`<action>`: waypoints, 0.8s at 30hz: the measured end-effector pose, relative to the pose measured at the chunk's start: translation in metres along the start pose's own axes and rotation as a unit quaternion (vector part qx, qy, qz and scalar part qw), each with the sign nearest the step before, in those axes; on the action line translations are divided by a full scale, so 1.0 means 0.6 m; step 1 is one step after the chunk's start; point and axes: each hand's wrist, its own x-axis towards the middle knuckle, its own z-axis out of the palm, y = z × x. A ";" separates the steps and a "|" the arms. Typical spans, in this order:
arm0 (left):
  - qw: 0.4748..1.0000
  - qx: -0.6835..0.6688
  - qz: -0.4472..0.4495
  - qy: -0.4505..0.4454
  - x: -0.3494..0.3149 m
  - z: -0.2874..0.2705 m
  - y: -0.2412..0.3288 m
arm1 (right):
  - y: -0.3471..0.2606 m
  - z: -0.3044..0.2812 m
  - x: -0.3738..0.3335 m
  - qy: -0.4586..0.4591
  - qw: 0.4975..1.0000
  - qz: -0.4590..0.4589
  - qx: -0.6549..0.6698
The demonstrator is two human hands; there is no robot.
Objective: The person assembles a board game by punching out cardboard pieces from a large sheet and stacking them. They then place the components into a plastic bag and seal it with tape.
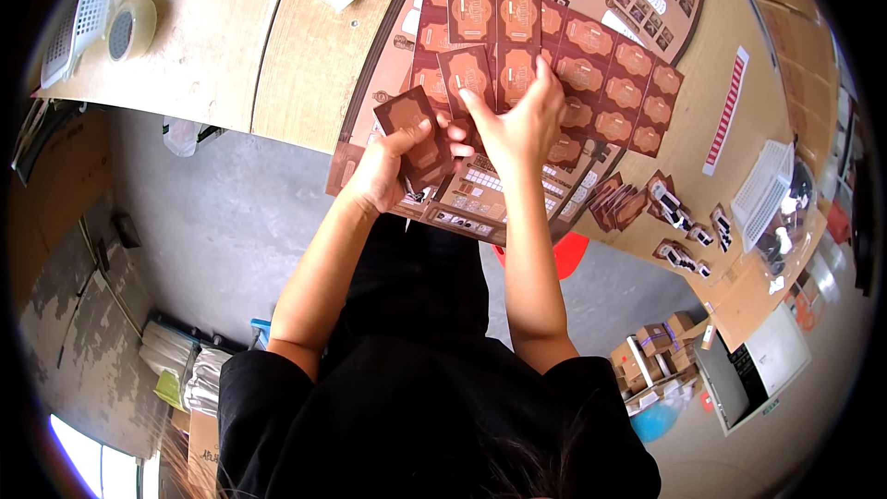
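My left hand [379, 171] is closed around a small stack of dark red cards [427, 155], thumb on top. To its right, my right hand [525, 125] lies over printed sheets of joined red-brown cards [517, 9], thumb and forefinger spread apart. Its thumb touches the lower part of a slightly tilted card [465, 66]; the undersides of its other fingers are hidden. More card sheets [619, 83] fan out to the right. Under them lies a large brown printed board [370, 111], which reaches past the table's near edge.
Loose red cards [617, 201] and small black-and-white pieces [679, 254] lie at the right, near a white basket [765, 187]. A red-and-white strip [726, 111] is farther back. At the far left are a tape roll [132, 30] and another basket [83, 14]. A red stool [570, 254] shows below the board.
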 end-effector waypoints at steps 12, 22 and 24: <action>0.947 0.292 -0.016 -0.136 0.151 0.077 0.154 | -0.015 0.017 0.049 -0.049 0.995 0.092 -0.005; 0.975 0.189 -0.019 -0.119 0.209 0.092 0.142 | 0.037 0.030 0.066 -0.127 0.966 0.097 0.202; 0.972 0.224 0.006 -0.068 0.206 0.100 0.133 | 0.060 0.023 0.064 -0.190 0.954 0.122 0.197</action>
